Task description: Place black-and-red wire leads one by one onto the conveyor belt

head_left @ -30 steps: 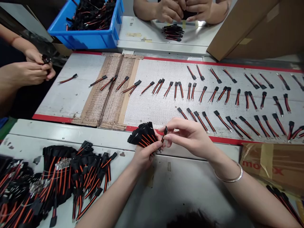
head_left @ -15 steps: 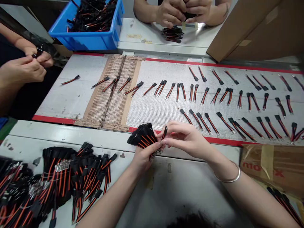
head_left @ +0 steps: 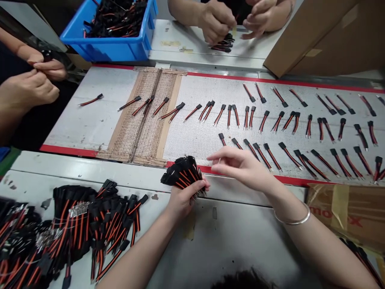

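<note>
A thick bundle of short red-and-black cables [head_left: 184, 172] with black connectors is gripped in my left hand [head_left: 185, 196], its connector ends fanned up and to the left. Just right of the bundle, my right hand [head_left: 240, 166] hovers over the belt's near edge, fingers apart and nothing visible in them. Close beyond its fingertips a single cable [head_left: 221, 139] lies on the conveyor belt [head_left: 192, 136]. That cable is partly hidden behind the hand. More cables lie spread in three rough rows along the belt.
Heaps of cables [head_left: 78, 216] cover the left of my bench [head_left: 222, 237]. Cardboard boxes stand at near right [head_left: 345, 208] and far right [head_left: 327, 40]. Across the belt is a blue bin [head_left: 117, 46] full of cables. Two co-workers' hands [head_left: 215, 22] work beyond; another person's hands [head_left: 39, 82] are at left.
My right hand has let go of a cable, which now lies on the belt, and moved right with fingers spread. Cables on the belt have shifted slightly right. The far co-worker's hands have parted.
</note>
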A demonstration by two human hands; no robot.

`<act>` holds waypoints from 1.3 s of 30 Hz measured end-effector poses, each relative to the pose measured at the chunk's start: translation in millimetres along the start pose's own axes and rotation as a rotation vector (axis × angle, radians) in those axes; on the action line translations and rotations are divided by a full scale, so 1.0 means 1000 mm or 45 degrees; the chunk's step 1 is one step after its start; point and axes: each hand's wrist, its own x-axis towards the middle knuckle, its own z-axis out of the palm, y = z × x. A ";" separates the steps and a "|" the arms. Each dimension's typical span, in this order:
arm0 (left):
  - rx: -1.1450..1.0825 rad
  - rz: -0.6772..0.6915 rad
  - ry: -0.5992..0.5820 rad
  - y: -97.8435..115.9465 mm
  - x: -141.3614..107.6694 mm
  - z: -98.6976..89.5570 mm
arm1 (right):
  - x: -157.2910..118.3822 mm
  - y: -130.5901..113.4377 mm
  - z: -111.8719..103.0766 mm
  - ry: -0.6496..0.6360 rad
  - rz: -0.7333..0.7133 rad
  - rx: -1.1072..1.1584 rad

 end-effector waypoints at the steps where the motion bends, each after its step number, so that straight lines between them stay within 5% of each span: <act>1: 0.014 -0.004 0.004 0.000 0.000 0.000 | -0.003 -0.005 0.004 -0.099 -0.033 0.085; 12: 0.038 0.048 -0.001 -0.003 0.001 0.001 | -0.009 -0.017 0.021 -0.038 -0.221 0.113; 30: -0.073 0.013 0.094 -0.001 0.001 0.005 | -0.009 -0.016 0.017 -0.138 -0.015 0.247; 34: -0.098 -0.041 0.107 0.004 0.002 0.006 | 0.006 0.002 0.003 0.111 0.106 0.396; 39: -0.112 -0.110 0.071 0.006 0.008 -0.004 | 0.022 0.030 -0.008 0.469 0.052 -0.405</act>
